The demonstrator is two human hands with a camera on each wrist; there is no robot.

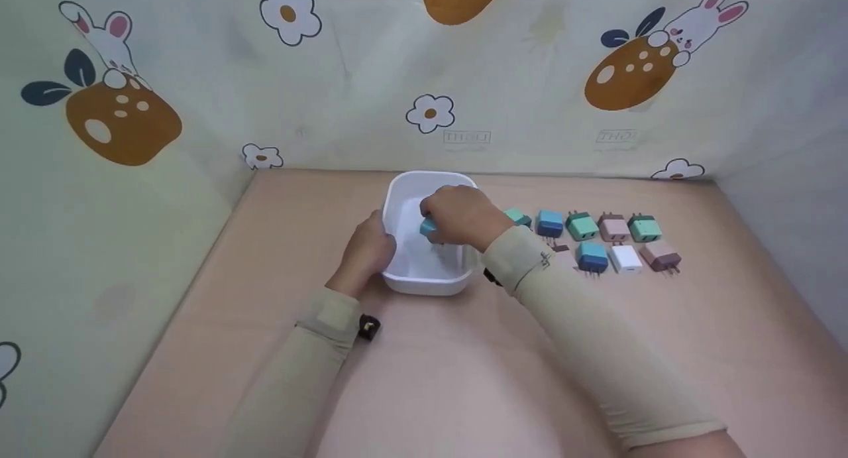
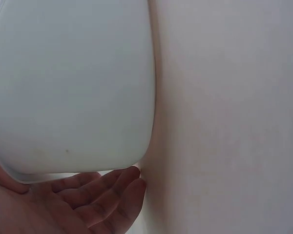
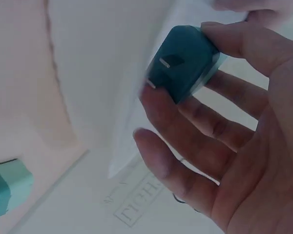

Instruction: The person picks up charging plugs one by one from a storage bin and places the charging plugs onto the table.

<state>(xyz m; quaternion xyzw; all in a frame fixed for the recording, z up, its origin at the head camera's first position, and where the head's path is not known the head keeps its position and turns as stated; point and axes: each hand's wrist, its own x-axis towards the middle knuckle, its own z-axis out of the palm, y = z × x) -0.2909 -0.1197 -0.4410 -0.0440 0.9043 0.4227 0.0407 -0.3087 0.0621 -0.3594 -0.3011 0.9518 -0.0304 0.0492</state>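
A white plastic tub point(image 1: 427, 287) stands near the back of the table. My left hand point(image 1: 371, 246) grips its left wall; in the left wrist view the fingers point(image 2: 107, 200) lie along the outside, with the thumb up by the rim. Inside the tub's opening, my right hand point(image 1: 464, 214) pinches a blue charger plug point(image 1: 428, 226) between thumb and fingers. The right wrist view shows this plug point(image 3: 183, 61) with its dark teal face and two metal prongs.
Right of the tub, two rows of charger plugs lie on the table: blue point(image 1: 550, 224), green point(image 1: 582, 227), pink point(image 1: 614, 227) and white point(image 1: 625, 259) ones among them. My right forearm overlaps some. A patterned cloth wall point(image 1: 371, 80) rises behind the table.
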